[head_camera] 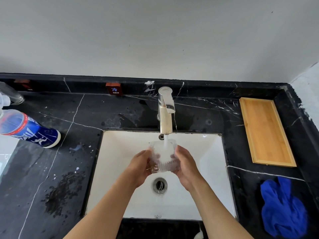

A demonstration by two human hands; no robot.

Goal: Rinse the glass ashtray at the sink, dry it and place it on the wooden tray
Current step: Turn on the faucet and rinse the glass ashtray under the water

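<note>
Both hands, left hand [140, 165] and right hand [185, 165], clasp the ribbed glass ashtray [164, 156] under the faucet [165, 114], blue cloth [283, 206] lying near right, nearer the right hand.

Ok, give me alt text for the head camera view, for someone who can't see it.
Two bare hands, left hand and right hand, hold a ribbed clear glass ashtray under water running from a chrome faucet over a white rectangular sink. On the black marble counter, an empty wooden tray and crumpled blue cloth lie to the right.
</note>
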